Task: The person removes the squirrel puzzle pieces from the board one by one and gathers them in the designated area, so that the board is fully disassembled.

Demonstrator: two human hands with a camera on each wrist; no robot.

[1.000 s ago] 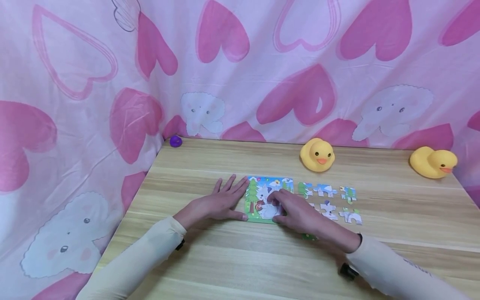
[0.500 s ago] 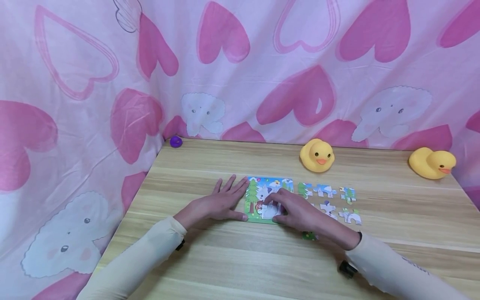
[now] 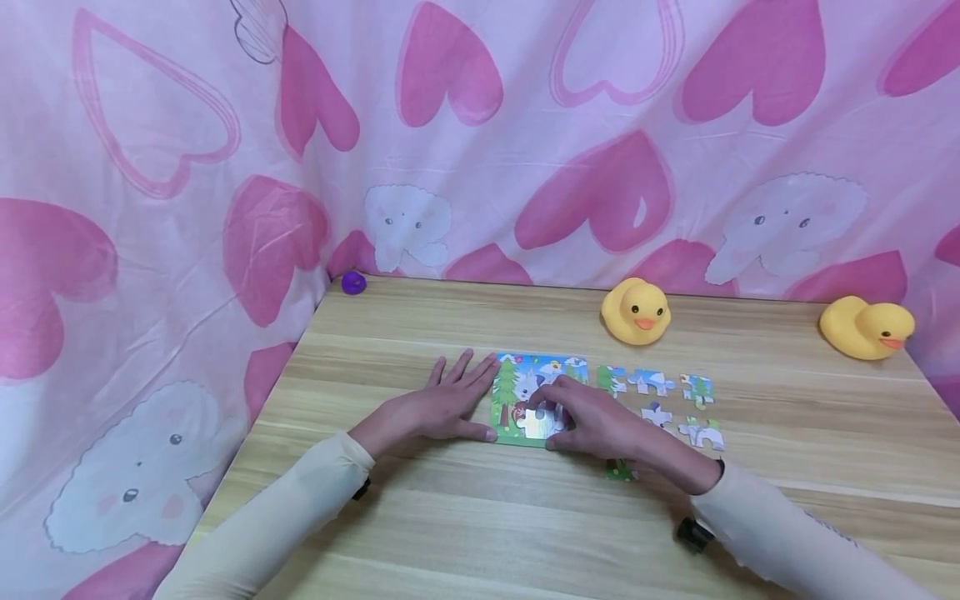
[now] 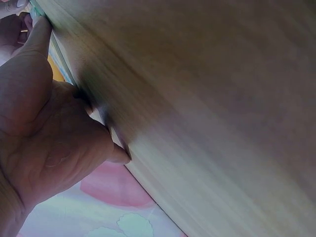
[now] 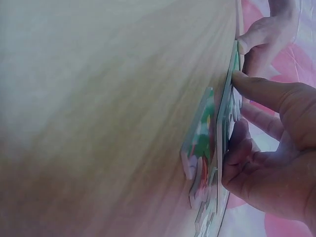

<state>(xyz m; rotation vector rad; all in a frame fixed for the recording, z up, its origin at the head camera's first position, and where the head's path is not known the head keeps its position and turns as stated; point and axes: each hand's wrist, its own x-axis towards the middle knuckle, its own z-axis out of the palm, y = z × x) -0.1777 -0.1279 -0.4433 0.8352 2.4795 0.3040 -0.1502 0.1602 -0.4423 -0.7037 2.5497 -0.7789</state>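
Note:
A small jigsaw puzzle (image 3: pixel 508 392) with a white animal and green trees lies in its board on the wooden table. My left hand (image 3: pixel 448 408) rests with fingers spread, its fingertips and thumb along the board's left edge. Over the lower middle of the picture, my right hand (image 3: pixel 596 421) pinches a puzzle piece (image 3: pixel 537 423) between thumb and fingers, the piece shining with glare. In the right wrist view that hand's thumb (image 5: pixel 261 91) comes down at the board's near edge. The right side of the picture is partly hidden beneath the right hand.
Several loose puzzle pieces (image 3: pixel 703 432) lie right of the board, some partly under the right forearm. Two yellow rubber ducks (image 3: pixel 636 312) stand farther back, and a small purple duck-like toy (image 3: pixel 353 282) sits at the far left corner. A pink heart-patterned curtain (image 3: pixel 450 150) hangs behind the table.
The puzzle piece under my right fingers has shifted slightly over the picture and tilted, so it now catches bright glare. The left hand has stayed in place.

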